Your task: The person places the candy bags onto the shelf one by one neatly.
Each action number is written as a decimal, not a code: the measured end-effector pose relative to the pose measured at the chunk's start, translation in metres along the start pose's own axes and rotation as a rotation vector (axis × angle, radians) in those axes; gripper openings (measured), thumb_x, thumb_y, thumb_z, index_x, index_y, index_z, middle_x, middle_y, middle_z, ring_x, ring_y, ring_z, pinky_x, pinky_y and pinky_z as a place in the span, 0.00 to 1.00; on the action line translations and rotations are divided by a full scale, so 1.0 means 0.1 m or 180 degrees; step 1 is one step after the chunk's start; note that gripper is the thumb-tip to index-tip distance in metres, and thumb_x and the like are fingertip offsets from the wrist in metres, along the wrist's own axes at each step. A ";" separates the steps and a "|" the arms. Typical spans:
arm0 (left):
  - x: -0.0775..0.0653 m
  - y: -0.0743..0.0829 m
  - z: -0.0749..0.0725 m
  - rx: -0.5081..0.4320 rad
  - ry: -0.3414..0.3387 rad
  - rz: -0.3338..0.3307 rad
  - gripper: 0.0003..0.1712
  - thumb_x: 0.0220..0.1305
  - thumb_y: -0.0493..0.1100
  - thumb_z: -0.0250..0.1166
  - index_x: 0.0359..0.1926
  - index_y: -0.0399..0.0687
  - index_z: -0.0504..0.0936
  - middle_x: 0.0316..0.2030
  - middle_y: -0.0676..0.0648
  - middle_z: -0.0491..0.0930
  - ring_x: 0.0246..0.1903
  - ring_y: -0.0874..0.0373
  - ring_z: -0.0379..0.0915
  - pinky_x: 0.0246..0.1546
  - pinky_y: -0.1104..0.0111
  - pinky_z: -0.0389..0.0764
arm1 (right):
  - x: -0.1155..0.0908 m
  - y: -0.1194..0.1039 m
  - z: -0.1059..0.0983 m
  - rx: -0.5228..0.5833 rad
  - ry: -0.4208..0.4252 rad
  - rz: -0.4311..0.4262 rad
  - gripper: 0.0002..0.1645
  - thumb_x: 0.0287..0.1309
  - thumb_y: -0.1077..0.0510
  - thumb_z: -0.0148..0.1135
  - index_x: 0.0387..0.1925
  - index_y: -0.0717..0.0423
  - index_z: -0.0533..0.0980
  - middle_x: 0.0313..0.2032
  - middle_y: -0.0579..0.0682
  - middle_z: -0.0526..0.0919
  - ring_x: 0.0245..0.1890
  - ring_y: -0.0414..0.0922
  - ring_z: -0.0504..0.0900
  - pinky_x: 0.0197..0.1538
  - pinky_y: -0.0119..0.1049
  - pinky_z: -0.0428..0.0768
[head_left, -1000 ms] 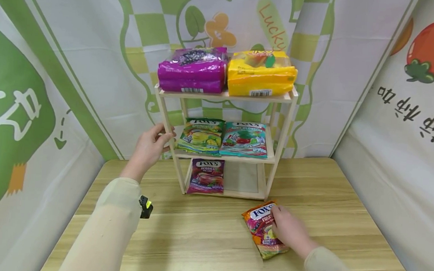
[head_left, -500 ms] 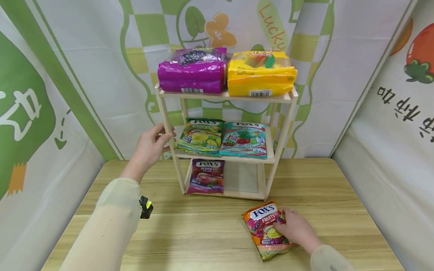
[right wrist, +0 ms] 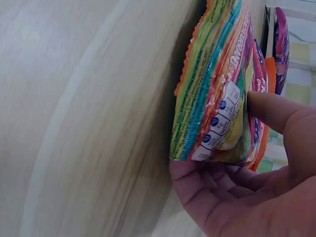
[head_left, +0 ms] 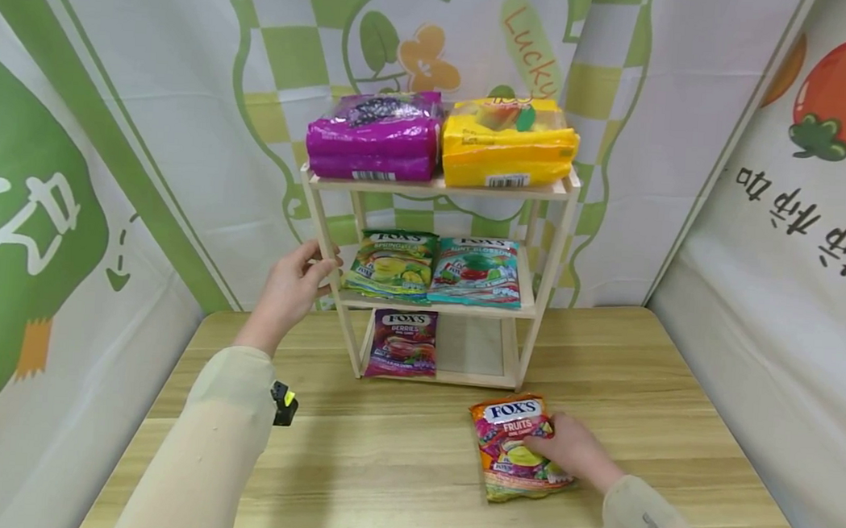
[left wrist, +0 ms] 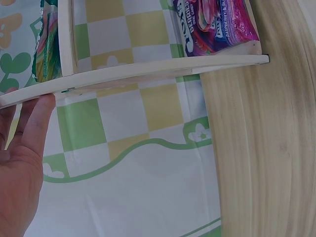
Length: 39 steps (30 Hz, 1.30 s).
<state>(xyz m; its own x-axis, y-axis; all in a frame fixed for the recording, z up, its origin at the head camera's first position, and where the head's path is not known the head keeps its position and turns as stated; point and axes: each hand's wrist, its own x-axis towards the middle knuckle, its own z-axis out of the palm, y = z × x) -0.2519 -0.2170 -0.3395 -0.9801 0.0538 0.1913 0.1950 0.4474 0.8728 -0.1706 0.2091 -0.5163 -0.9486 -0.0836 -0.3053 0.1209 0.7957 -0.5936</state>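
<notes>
On the table before the rack, my right hand (head_left: 575, 452) pinches the right edge of an orange Fox's Fruits candy bag (head_left: 509, 455). The right wrist view has the thumb on the printed front of the bag (right wrist: 229, 113) and curled fingers under its side. My left hand (head_left: 291, 287) grips the left post of a small three-level wooden rack (head_left: 435, 307) at middle-shelf height. Green (head_left: 392, 272) and teal (head_left: 475, 277) Fox's bags lean side by side on that shelf. A dark Berries bag (head_left: 403, 345) stands at the left of the bottom level.
A purple pack (head_left: 373, 148) and a yellow pack (head_left: 510, 155) sit on the rack's top. The wooden table (head_left: 382, 463) extends around the rack. Printed curtains (head_left: 764, 277) close in the back and sides.
My right hand has shifted from the bag's upper front to its right edge. The orange bag has turned to stand straighter toward the rack. My left hand has stayed at the post.
</notes>
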 end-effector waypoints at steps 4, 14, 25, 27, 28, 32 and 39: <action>0.00 0.01 0.00 0.0003 -0.0004 0.0001 0.18 0.82 0.44 0.51 0.64 0.41 0.73 0.60 0.36 0.77 0.60 0.41 0.75 0.59 0.57 0.84 | -0.01 -0.02 0.03 0.0267 0.0038 0.0023 0.41 0.59 0.47 0.72 0.58 0.75 0.69 0.42 0.59 0.82 0.39 0.50 0.82 0.46 0.51 0.87; 0.00 0.01 0.00 0.0022 -0.0011 0.0007 0.18 0.82 0.44 0.51 0.64 0.41 0.73 0.60 0.36 0.77 0.60 0.41 0.75 0.59 0.58 0.84 | -0.03 -0.07 0.07 0.1000 0.0003 0.0064 0.38 0.60 0.55 0.71 0.62 0.72 0.65 0.47 0.62 0.80 0.41 0.50 0.82 0.46 0.45 0.87; 0.00 0.02 0.00 0.0019 -0.0005 0.0001 0.18 0.81 0.45 0.52 0.64 0.42 0.73 0.60 0.36 0.77 0.60 0.41 0.75 0.59 0.58 0.84 | -0.01 -0.13 0.07 0.1836 -0.0149 -0.0007 0.37 0.67 0.57 0.65 0.69 0.66 0.59 0.51 0.63 0.80 0.40 0.49 0.86 0.43 0.45 0.90; 0.00 0.01 0.00 0.0014 -0.0006 0.0003 0.18 0.81 0.45 0.52 0.64 0.41 0.73 0.60 0.36 0.77 0.60 0.41 0.75 0.59 0.58 0.84 | -0.01 -0.14 0.08 0.1882 -0.0146 -0.0046 0.37 0.67 0.57 0.65 0.69 0.66 0.60 0.51 0.63 0.80 0.41 0.49 0.85 0.43 0.45 0.90; 0.00 0.01 0.00 0.0014 -0.0007 0.0001 0.18 0.81 0.45 0.52 0.64 0.42 0.73 0.60 0.36 0.77 0.60 0.41 0.75 0.59 0.57 0.84 | -0.01 -0.14 0.08 0.1901 -0.0141 -0.0063 0.37 0.68 0.56 0.65 0.69 0.65 0.60 0.51 0.62 0.80 0.41 0.49 0.85 0.43 0.44 0.89; 0.00 0.01 0.00 0.0005 -0.0002 -0.0014 0.18 0.82 0.44 0.51 0.64 0.41 0.73 0.60 0.36 0.77 0.60 0.41 0.75 0.59 0.57 0.84 | 0.01 -0.17 0.07 0.2040 -0.0148 -0.0120 0.35 0.68 0.55 0.65 0.68 0.64 0.62 0.50 0.61 0.81 0.40 0.49 0.85 0.43 0.43 0.89; -0.01 0.01 0.00 -0.0020 -0.0018 -0.0024 0.18 0.82 0.44 0.51 0.64 0.41 0.73 0.60 0.34 0.76 0.61 0.41 0.74 0.59 0.58 0.83 | 0.04 -0.25 0.08 0.2316 -0.0149 -0.0151 0.34 0.69 0.55 0.64 0.67 0.65 0.61 0.51 0.61 0.80 0.41 0.49 0.85 0.45 0.43 0.89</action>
<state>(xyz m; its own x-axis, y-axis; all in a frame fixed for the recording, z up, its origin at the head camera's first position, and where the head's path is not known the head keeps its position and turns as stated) -0.2511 -0.2169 -0.3387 -0.9817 0.0555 0.1824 0.1879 0.4422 0.8770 -0.1755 0.1840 -0.5084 -0.9460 -0.1466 -0.2890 0.2594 0.1918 -0.9465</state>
